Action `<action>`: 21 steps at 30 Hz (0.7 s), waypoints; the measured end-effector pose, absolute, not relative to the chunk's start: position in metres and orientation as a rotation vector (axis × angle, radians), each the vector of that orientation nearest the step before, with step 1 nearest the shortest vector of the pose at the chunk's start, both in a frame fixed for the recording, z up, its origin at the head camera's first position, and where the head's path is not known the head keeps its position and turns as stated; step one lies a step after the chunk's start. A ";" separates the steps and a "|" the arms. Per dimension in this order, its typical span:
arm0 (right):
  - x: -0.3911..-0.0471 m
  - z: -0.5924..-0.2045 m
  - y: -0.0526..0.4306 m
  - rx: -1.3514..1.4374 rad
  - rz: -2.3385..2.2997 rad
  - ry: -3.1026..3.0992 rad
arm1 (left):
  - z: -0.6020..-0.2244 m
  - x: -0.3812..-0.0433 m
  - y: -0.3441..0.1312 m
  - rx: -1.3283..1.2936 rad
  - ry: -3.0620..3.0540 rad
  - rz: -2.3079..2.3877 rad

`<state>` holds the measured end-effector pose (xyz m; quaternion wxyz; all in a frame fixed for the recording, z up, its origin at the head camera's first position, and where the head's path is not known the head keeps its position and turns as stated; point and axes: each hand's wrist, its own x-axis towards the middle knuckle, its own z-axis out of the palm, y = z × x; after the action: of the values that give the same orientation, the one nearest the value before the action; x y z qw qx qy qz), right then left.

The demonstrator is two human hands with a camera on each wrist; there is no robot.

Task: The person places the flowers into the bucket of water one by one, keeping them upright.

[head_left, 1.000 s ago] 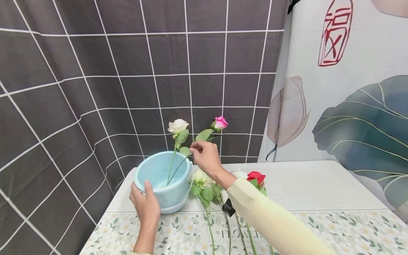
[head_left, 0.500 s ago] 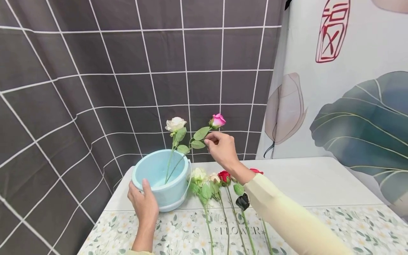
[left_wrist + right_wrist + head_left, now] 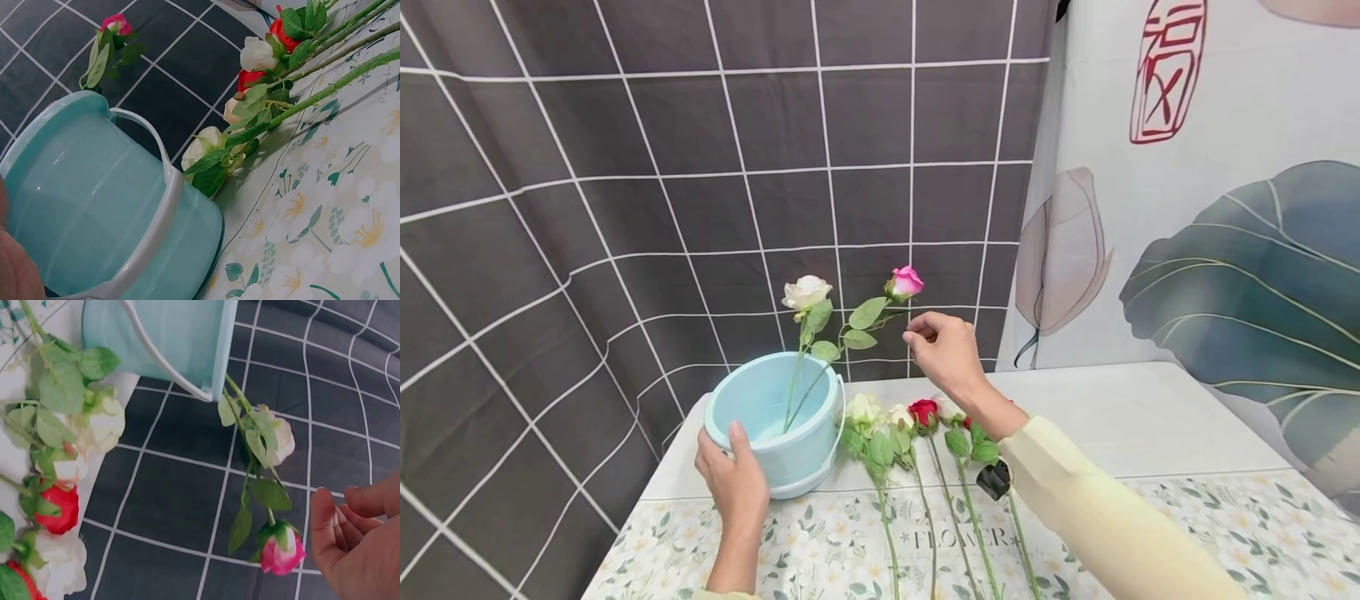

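Note:
A light blue bucket (image 3: 801, 467) stands tilted a little toward me at the table's left. My left hand (image 3: 736, 479) holds its near left rim, thumb over the edge. Inside lean two artificial roses: a cream-white rose (image 3: 806, 293) and a pink rose (image 3: 905, 283), their heads well above the rim. To the right of the pink rose is my right hand (image 3: 946, 350), raised, fingers loosely bent. The right wrist view shows this hand (image 3: 362, 540) apart from the pink rose (image 3: 281, 553), with nothing between thumb and fingers.
Several roses lie in a row right of the bucket, including a pale rose (image 3: 863, 412) and a red rose (image 3: 923, 412), stems toward me. A black wrist-camera piece (image 3: 995, 480) hangs under my right forearm. Dark gridded cloth (image 3: 880, 208) hangs behind the table.
My right hand has let go of the pink rose's stem and moved right, away from it. The pink rose stays leaning in the bucket. My left hand keeps hold of the rim.

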<state>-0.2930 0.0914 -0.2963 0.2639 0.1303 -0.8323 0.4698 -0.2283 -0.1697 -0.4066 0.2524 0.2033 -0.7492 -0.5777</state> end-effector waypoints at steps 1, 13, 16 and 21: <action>-0.292 -0.296 0.094 0.348 1.268 -2.259 | -0.407 -0.228 -0.170 0.553 -2.036 -1.571; -0.279 -0.299 0.122 0.279 1.212 -2.501 | -0.406 -0.228 -0.170 0.550 -2.045 -1.571; -0.276 -0.299 0.131 0.267 1.210 -2.592 | -0.406 -0.228 -0.170 0.549 -2.045 -1.577; -0.271 -0.302 0.143 0.265 1.209 -2.675 | -0.405 -0.228 -0.170 0.547 -2.043 -1.585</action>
<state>-0.2711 0.1430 -0.3021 0.0970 0.0895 -0.9032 0.4084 -0.2278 -0.1699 -0.4052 0.2468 0.2006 -0.7491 -0.5811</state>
